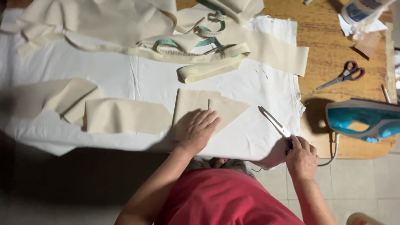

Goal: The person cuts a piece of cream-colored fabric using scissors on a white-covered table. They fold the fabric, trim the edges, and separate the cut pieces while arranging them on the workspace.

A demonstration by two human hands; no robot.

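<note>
Iron (pixel 361 120) sitting right of cream fabric piece (pixel 200 112); left hand (pixel 199 130) pressing it flat, fingers spread; right hand (pixel 301 157) gripping large scissors (pixel 275 123).

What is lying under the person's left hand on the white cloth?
Under the left hand lies a folded cream fabric piece with a pointed flap, resting on the white cloth. The part beneath the palm is covered, so its folds there cannot be seen.
</note>
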